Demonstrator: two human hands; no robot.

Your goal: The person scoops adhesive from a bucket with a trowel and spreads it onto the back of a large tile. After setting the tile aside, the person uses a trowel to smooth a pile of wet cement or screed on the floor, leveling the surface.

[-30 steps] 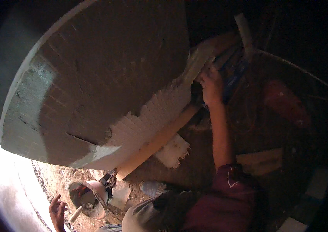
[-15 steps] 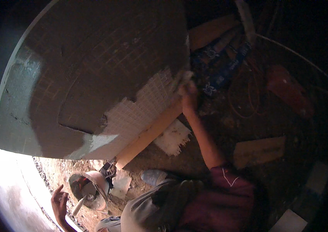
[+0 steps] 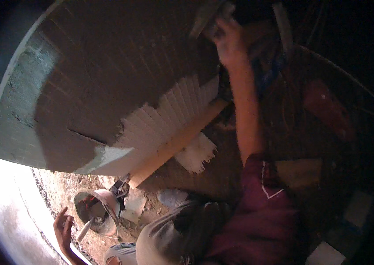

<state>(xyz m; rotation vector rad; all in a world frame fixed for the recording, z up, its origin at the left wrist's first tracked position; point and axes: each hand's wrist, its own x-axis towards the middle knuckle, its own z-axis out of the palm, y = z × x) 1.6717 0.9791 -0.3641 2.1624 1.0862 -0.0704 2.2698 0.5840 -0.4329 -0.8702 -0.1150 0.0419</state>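
Note:
High against the curved grey plastered panel (image 3: 81,79), my right hand (image 3: 226,37) grips a flat trowel (image 3: 202,20), partly in shadow and blurred. Lower on the panel is a ridged, paler patch of plaster with mesh (image 3: 169,110), bordered by a long wooden board (image 3: 158,161). At the lower left my left hand (image 3: 63,225) hangs open with loosely bent fingers and nothing in it, beside a dirty bucket (image 3: 107,202) with a pale-handled tool (image 3: 84,230) in it.
Dark hoses or cords, blue bags (image 3: 268,73) and a red object (image 3: 324,106) lie right of the panel. Boards (image 3: 297,172) and ragged pale scraps (image 3: 196,150) lie on the dirty floor. My knee and shoe are below, near a bright curved surface (image 3: 6,207) at left.
My right hand dropped lower along the panel's edge half a second ago and has since moved up to the top with the trowel. My left hand has barely moved.

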